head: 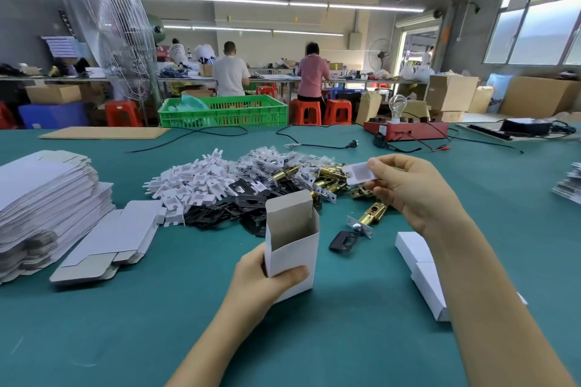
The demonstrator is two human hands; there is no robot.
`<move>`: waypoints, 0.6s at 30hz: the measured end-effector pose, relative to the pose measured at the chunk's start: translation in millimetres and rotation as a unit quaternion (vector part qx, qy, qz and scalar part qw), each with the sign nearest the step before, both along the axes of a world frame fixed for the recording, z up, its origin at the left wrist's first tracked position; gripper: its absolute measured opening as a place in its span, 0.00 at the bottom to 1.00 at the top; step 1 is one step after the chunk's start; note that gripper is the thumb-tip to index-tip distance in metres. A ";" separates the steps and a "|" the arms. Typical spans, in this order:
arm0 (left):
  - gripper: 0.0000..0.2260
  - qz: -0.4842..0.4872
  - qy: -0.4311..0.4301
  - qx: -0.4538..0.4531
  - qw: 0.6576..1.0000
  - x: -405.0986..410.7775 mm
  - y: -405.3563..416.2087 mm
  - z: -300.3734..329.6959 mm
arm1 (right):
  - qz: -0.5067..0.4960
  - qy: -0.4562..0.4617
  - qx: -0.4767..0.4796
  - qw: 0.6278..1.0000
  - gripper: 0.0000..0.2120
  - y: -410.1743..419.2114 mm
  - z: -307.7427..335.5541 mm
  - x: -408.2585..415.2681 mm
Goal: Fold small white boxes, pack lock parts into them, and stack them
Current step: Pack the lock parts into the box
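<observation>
My left hand point(265, 276) grips a small white box point(292, 242) that stands upright with its top flap open. Above the parts pile, my right hand point(408, 188) pinches a small white plastic piece point(360, 173). The pile in the middle of the green table holds white plastic pieces point(191, 185), black plates point(232, 210), bagged screws point(270, 163) and brass latches point(333, 177). One brass latch point(369, 214) and one black plate point(342, 240) lie apart, between the two hands. Closed white boxes point(423, 267) lie in a row under my right forearm.
A tall stack of flat box blanks point(44, 204) fills the left side, with a few loose blanks point(116, 242) beside it. A red test box with a bulb point(405, 129), cables point(314, 143) and a green crate point(223, 111) sit at the far edge. People work at benches behind.
</observation>
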State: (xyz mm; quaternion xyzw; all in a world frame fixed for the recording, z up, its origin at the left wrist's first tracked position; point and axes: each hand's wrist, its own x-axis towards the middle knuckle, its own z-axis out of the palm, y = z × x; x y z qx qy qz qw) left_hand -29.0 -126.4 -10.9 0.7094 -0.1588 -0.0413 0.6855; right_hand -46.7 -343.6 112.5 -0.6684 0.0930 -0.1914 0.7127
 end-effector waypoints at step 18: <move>0.14 -0.022 0.014 -0.030 0.999 -2.8 1.2 6.4 | 0.138 -0.100 -0.637 0.751 0.10 88.2 9.7 -22.9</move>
